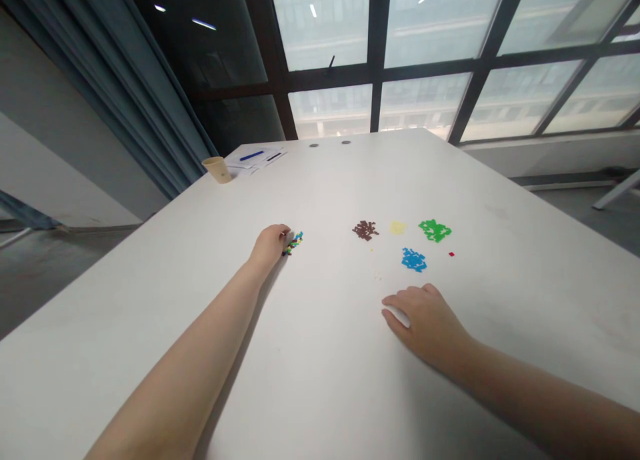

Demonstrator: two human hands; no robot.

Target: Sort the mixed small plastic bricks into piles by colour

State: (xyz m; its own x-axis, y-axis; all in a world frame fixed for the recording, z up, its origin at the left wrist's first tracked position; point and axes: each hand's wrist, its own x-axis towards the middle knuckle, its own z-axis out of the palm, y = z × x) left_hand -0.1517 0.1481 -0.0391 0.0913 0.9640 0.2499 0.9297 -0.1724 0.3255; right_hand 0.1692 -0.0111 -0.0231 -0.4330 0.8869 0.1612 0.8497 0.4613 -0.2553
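My left hand [271, 242] rests at the left edge of a small pile of mixed-colour pieces [293, 244]. Its fingers are curled in, and whatever they may pinch is hidden. Closer to me, my right hand [425, 319] lies low over the table with thumb and fingers apart and nothing visible between them. Beyond it are sorted patches of small flat pieces: blue pieces [414, 260], brown pieces [365, 231], yellow pieces [398, 228] and green pieces [435, 231]. A single red piece [451, 254] sits right of the blue ones. Tiny pale pieces [378, 277] lie just past my right fingertips.
A tan paper cup [217, 170] stands, looking tilted, at the table's far left edge. Beside it are paper sheets [245, 163] with a blue pen [251, 156] and a dark pen [274, 157]. Two round grommets [314, 145] are set near the white table's [320, 187] far edge.
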